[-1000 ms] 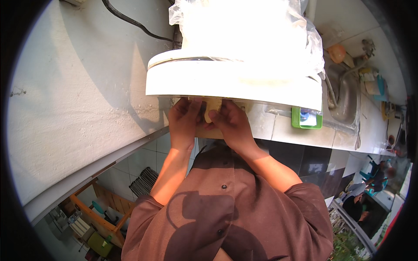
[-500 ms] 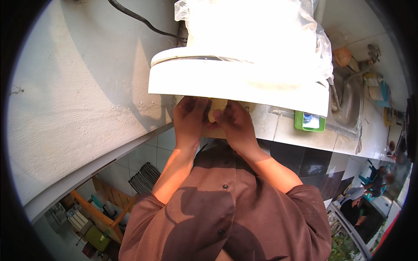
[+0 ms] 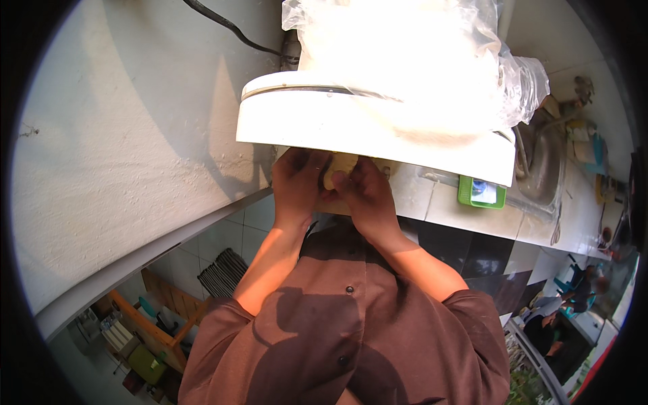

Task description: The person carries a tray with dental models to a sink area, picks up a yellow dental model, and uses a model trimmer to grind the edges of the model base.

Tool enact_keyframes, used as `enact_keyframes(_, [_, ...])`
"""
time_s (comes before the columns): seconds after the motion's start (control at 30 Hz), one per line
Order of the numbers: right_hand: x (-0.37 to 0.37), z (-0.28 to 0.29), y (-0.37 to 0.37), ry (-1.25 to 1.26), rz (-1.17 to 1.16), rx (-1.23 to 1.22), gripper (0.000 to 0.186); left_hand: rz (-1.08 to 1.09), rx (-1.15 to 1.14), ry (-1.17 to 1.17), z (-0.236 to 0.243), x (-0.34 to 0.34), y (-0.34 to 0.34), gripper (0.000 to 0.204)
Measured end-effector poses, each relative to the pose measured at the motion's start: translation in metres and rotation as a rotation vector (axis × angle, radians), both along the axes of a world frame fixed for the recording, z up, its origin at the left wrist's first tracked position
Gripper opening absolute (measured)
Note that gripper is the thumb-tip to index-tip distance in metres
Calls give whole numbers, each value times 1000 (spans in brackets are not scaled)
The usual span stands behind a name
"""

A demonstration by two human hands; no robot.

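Just under the front edge of a white round-edged appliance (image 3: 371,131), my two hands meet at a pale yellow oblong piece (image 3: 343,164). My left hand (image 3: 294,179) is on its left side with the fingers bent. From the right, my right hand (image 3: 370,192) presses its thumb against the piece, its fingers curled behind. The appliance covers the upper end of the piece and some fingertips, so its exact kind cannot be told. Clear plastic (image 3: 523,81) hangs over the appliance's glaring, overexposed top.
A green plastic basket (image 3: 496,198) stands on the tiled counter (image 3: 445,202) to the right, beside a metal sink (image 3: 543,158). A white wall (image 3: 135,155) rises on the left with a black cable (image 3: 229,30). People are in the far right background; wooden furniture (image 3: 145,320) is lower left.
The appliance appears slightly farther right, and the plastic sticks out more on its right side. Both hands keep their hold on the pale piece, with only slight finger movement.
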State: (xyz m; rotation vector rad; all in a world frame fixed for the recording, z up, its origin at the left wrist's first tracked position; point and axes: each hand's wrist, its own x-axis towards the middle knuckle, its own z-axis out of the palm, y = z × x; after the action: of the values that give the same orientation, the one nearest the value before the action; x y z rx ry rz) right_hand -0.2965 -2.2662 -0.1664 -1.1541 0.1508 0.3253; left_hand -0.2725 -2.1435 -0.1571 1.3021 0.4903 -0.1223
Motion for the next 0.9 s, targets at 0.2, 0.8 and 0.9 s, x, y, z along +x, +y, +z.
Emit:
enact_keyframes(0.2, [-1,2,2,25,-19,34,25,-21,29,30,0,1,1,12])
enact_keyframes(0.8, [-1,7,-18,110,144,40,39,-235,-4,-121,3,-14,19,24])
enact_keyframes(0.9, [2,9,-14,127,99,64,38,-197,39,-132,7,-13,15,21])
